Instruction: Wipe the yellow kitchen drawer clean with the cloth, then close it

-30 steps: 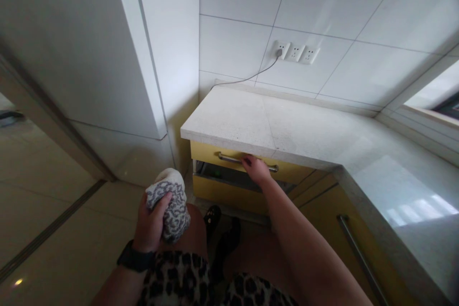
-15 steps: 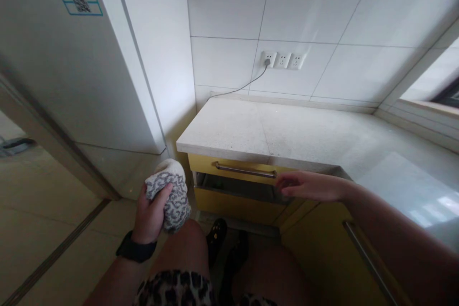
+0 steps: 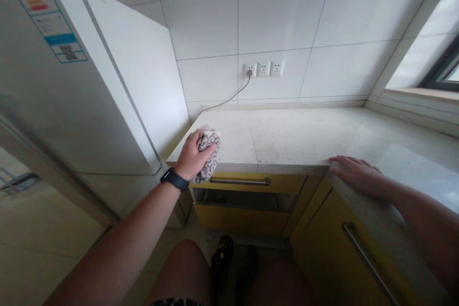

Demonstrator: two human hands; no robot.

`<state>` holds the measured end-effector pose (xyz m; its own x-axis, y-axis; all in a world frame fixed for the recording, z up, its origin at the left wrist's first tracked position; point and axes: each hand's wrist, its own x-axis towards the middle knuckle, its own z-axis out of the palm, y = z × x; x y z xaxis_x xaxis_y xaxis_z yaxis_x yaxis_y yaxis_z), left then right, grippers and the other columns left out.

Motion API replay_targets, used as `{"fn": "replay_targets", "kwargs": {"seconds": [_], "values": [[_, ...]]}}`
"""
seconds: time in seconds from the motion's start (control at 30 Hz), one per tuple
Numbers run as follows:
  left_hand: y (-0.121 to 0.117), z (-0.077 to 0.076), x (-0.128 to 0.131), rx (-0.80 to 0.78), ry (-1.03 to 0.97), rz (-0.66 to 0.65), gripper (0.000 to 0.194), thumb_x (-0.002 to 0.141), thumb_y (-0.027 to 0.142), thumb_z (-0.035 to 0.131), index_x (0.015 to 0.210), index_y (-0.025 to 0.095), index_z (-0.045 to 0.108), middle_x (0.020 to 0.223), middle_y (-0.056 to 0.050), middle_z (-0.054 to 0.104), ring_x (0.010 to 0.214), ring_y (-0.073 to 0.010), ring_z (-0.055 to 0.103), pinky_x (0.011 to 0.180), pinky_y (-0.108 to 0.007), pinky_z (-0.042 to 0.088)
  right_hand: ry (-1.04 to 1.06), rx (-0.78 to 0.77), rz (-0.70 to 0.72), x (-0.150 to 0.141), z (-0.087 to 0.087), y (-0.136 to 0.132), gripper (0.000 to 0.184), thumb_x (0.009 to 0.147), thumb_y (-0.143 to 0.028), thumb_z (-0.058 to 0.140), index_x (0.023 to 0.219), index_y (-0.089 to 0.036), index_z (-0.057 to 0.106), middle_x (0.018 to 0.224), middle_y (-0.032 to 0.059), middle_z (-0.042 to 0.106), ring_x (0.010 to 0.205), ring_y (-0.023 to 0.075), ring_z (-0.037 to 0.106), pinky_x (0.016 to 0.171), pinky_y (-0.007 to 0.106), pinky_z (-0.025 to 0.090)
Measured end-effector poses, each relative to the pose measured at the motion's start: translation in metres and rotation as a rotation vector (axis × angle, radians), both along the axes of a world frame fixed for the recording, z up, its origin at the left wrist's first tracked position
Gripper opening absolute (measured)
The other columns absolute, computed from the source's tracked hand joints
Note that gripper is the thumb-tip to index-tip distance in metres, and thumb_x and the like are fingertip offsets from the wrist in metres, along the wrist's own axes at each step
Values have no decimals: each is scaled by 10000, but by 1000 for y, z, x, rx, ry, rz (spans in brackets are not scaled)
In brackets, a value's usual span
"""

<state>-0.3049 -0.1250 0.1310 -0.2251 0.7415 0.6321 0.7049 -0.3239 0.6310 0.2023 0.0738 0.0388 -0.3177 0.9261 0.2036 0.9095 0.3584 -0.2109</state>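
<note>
My left hand (image 3: 195, 155) is closed around a bunched grey-and-white patterned cloth (image 3: 209, 153), at the front left edge of the pale countertop (image 3: 287, 134). Whether the cloth presses on the top cannot be made out. Farther right, my right hand (image 3: 355, 172) lies flat on the counter's inner corner, fingers stretched out and holding nothing. Below the cloth is a yellow drawer front (image 3: 283, 183) with a metal handle (image 3: 240, 181). Under it, a lower drawer (image 3: 240, 217) stands partly pulled out, its inside dark.
A white fridge (image 3: 107, 81) with an energy label stands at the left. On the tiled wall, a grey cord (image 3: 229, 99) runs from a socket (image 3: 250, 70) down behind the counter. A yellow cabinet door with a long handle (image 3: 367, 260) is at the lower right.
My left hand has carried the cloth up and right, from beside my knee to the counter edge. My right hand has moved from near the drawer handle onto the countertop. The view has shifted.
</note>
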Motion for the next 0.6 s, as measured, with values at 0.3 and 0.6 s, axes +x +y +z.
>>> {"fn": "replay_targets", "kwargs": {"seconds": [0.3, 0.6], "values": [[122, -5, 47, -190, 81, 109, 386, 799, 365, 694, 1132, 175, 654, 1091, -92, 684, 1075, -238, 605, 997, -371, 455, -78, -25, -38, -20, 8, -12, 612, 907, -702, 368, 1408, -404, 554, 1551, 25, 480, 1430, 378, 383, 1131, 650, 254], [183, -36, 84, -559, 205, 270, 551, 757, 485, 680, 1254, 248, 649, 1210, -153, 640, 1100, -315, 607, 936, -436, 453, -77, -28, -80, -28, 16, -16, 538, 938, -650, 351, 1385, -437, 560, 1549, -26, 481, 1426, 343, 383, 1134, 636, 256]]}}
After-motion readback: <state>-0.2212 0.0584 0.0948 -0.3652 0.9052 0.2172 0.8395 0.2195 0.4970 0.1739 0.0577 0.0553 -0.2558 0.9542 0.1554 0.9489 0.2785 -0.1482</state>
